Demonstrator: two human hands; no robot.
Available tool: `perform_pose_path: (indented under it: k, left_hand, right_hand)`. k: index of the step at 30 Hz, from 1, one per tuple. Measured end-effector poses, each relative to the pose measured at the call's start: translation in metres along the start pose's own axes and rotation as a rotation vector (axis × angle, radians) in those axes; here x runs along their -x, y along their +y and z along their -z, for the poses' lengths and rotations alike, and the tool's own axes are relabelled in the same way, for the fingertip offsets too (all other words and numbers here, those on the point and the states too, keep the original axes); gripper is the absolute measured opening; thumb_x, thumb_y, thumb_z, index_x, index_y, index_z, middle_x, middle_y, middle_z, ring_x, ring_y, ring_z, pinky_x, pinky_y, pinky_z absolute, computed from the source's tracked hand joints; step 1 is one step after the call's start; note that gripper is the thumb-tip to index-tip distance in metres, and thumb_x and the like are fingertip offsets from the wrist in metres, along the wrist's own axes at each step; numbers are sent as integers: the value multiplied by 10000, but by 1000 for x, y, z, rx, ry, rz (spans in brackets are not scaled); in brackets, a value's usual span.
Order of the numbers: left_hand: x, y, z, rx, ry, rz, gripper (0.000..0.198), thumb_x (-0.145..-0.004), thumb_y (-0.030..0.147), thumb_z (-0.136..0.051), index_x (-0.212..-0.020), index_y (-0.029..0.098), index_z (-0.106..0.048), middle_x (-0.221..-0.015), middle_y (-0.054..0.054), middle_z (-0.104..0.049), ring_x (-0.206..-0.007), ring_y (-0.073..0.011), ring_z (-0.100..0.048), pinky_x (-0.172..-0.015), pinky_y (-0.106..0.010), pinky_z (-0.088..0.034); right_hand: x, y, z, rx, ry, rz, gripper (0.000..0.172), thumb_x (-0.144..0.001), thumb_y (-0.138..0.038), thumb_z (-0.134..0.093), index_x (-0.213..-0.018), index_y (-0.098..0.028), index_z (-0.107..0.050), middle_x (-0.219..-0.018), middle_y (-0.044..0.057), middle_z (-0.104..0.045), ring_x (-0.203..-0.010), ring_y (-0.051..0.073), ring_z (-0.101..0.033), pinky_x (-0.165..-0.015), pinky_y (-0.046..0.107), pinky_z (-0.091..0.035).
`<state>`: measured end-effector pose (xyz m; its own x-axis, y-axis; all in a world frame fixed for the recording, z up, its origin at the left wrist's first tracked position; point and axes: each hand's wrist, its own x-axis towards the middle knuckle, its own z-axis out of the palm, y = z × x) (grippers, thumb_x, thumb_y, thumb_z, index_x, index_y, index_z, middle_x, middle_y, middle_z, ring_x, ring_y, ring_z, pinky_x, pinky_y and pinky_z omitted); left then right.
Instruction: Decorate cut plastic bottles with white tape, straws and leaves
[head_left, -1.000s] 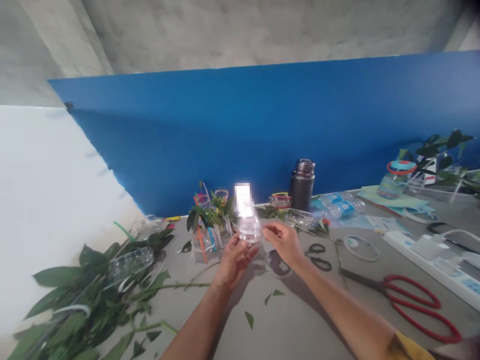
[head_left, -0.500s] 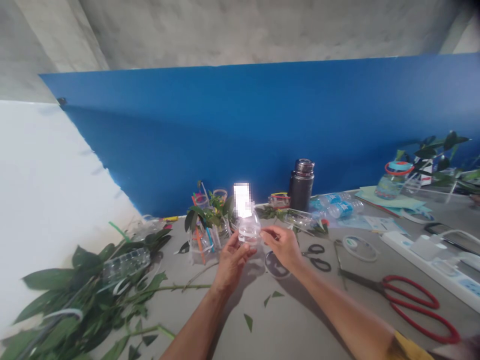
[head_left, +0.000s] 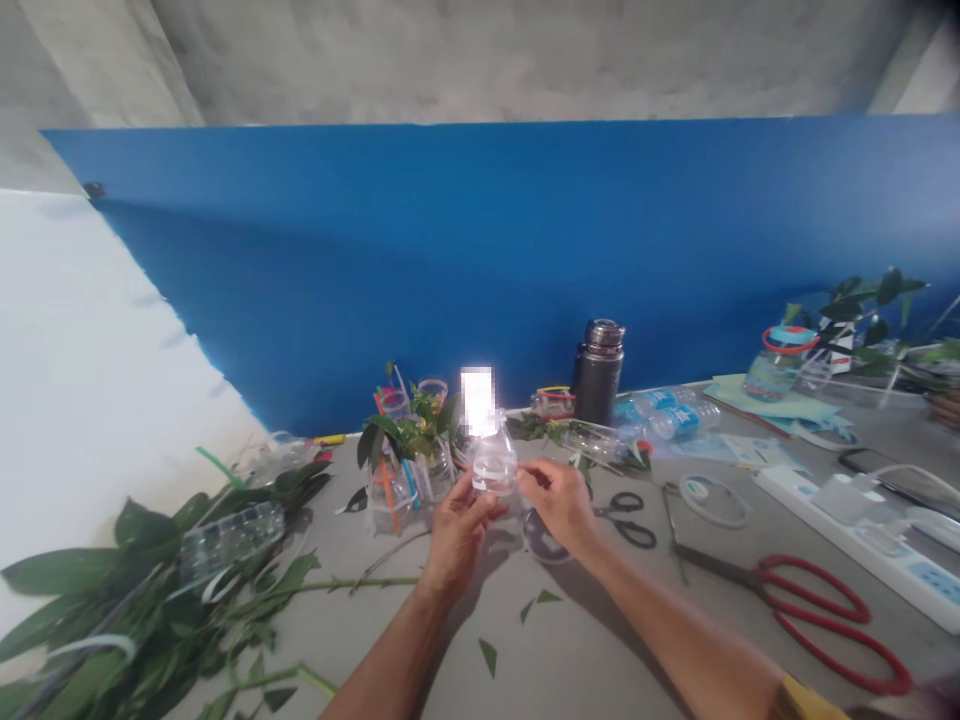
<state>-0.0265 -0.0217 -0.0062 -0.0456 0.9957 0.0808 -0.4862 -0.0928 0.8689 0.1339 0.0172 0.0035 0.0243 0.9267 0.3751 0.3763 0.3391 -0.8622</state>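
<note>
Clear plastic bottle (head_left: 493, 465) stands upright between both hands, its long axis vertical. The left hand (head_left: 459, 535) curls around its lower side; the right hand (head_left: 553, 505) pinches its near side.

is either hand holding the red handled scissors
No, the red-handled scissors lie off to the right, while the left hand and right hand are both at a clear plastic bottle.
</note>
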Motion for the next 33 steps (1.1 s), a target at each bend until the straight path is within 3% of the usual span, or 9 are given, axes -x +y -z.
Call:
perform_pose_path:
  k: [6,10,21,29,33]
  left_hand:
    - [-1,-7,1,-105,45,-55,541,-720,281,-911,-1250,259,-801,-1202,-85,-801,-1042,-235,-735,-904,-336,-572]
    - [-4,-14,4,-172,108,-81,564,-697,274,-917,-1250,278,-805,-1140,-73,-809,-986,-228,-729,-880,-341,-574]
    - [-5,-11,6,10,53,8,532,-680,369,-978,-1158,216,-798,-1236,-119,-784,-1061,-246,-733,-886,-351,-567]
    - [-1,-12,2,-84,85,-32,529,-716,297,-938,-1226,249,-804,-1224,-89,-798,-1011,-218,-733,-891,-331,-559]
    - [-2,-18,7,-60,99,-19,597,-696,220,-951,-1268,282,-789,-1216,-57,-798,-1052,-221,-732,-918,-333,-557]
  right_hand:
    - [1,2,-4,100,10,-34,393,-840,-417,-571,-953,-211,-885,-732,60,-798,-675,220,-701,-655,291,-468]
    - [1,4,-7,187,8,-58,393,-875,-424,-535,-867,-217,-870,-696,59,-776,-625,205,-664,-619,286,-427]
    - [4,4,-3,192,11,83,402,-932,-465,-532,-890,-239,-861,-716,47,-782,-626,193,-657,-637,273,-425]
    - [3,10,-13,349,94,58,283,-912,-337,-590,-755,-267,-815,-710,37,-783,-636,191,-653,-597,271,-353]
    - [2,9,-15,483,58,5,216,-892,-257,-636,-750,-269,-800,-742,42,-794,-645,189,-661,-592,284,-304]
